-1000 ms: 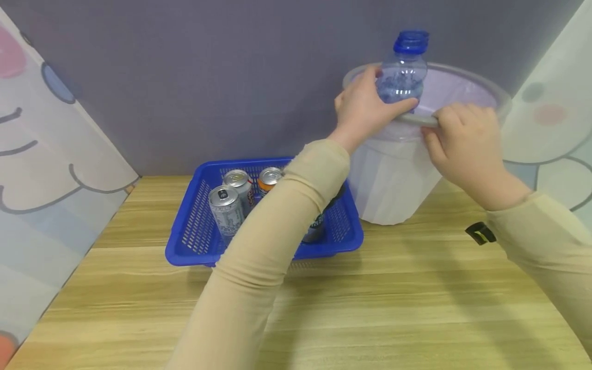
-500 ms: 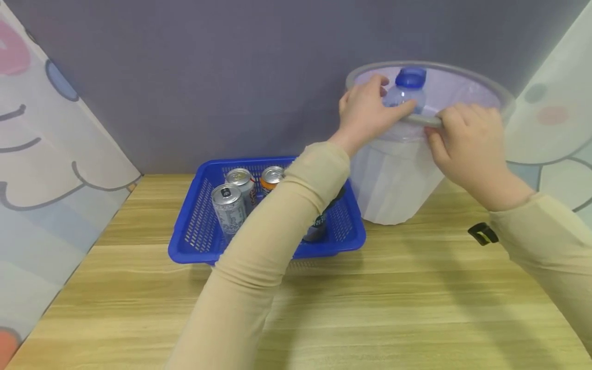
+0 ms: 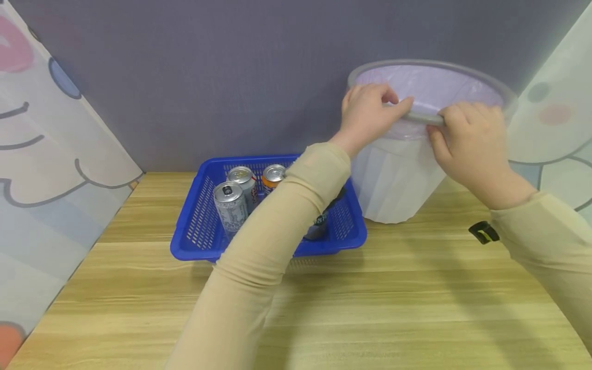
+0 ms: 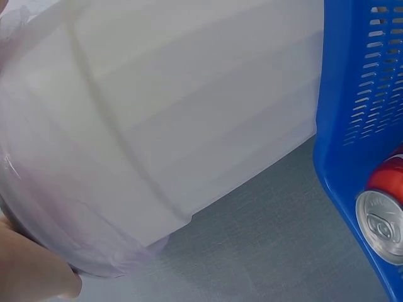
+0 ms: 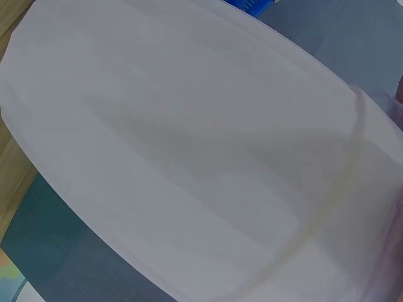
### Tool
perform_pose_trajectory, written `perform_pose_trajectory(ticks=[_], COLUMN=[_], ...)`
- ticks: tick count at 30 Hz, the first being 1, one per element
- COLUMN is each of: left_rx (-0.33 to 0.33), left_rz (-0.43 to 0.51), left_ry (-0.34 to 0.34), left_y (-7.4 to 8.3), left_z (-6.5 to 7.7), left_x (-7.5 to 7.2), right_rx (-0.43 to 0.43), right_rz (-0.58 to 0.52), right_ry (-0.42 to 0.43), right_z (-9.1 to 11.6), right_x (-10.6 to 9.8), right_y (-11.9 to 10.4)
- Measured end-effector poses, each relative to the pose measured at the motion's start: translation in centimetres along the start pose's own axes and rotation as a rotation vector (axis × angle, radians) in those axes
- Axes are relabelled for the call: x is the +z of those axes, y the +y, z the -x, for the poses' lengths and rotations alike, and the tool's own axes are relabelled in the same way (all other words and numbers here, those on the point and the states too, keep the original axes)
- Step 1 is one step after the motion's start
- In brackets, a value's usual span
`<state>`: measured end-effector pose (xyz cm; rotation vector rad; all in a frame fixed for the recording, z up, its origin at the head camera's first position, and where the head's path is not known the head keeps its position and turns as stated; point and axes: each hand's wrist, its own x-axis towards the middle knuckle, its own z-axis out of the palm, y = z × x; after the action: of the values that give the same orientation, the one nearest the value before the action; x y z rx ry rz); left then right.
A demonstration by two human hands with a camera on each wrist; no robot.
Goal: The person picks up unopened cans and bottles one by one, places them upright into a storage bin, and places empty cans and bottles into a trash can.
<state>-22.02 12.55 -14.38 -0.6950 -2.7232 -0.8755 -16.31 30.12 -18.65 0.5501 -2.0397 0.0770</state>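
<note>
A white trash bin with a grey rim and a lilac plastic liner tilts toward me on the right of the table. My right hand grips the front of its rim, thumb outside and fingers over the top. At the left part of the rim is my left hand, its fingers loosely bent with nothing seen between them. The bin's lower inside is hidden from the head view. Its ribbed white wall fills much of the left wrist view, with part of the left hand beside the lined rim.
Left of the bin, a blue basket holds several drink cans, among them a silver can and an orange-topped can. My left sleeve crosses over it. A grey panel stands behind the wooden table.
The clear plastic bottle with the blue neck has gone down into the bin and out of sight. My left hand has let go of it and dropped slightly. The right hand keeps its grip.
</note>
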Motion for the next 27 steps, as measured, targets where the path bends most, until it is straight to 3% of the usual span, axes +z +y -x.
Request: perform_pose_trajectory(ticks=[6, 16, 21, 27], left_rx=[0.018, 0.139, 0.113, 0.05], left_rz=[0.001, 0.074, 0.054, 0.128], left_ry=[-0.005, -0.035, -0.079, -0.149], left_y=[-0.5, -2.2, -2.4, -2.9], left_z=[0.1, 0.9, 1.8, 4.5], left_x=[-0.1, -1.2, -2.4, -3.7], right_rx=[-0.006, -0.038, -0.034, 0.062], right_rz=[-0.005, -0.001, -0.04, -0.149], right_ry=[0.02, -0.005, 0.002, -0.102], right_z=[0.0, 0.1, 0.0, 0.4], right_x=[0.3, 0.6, 0.9, 0.2], right_y=[0.1, 0.3, 0.7, 0.9])
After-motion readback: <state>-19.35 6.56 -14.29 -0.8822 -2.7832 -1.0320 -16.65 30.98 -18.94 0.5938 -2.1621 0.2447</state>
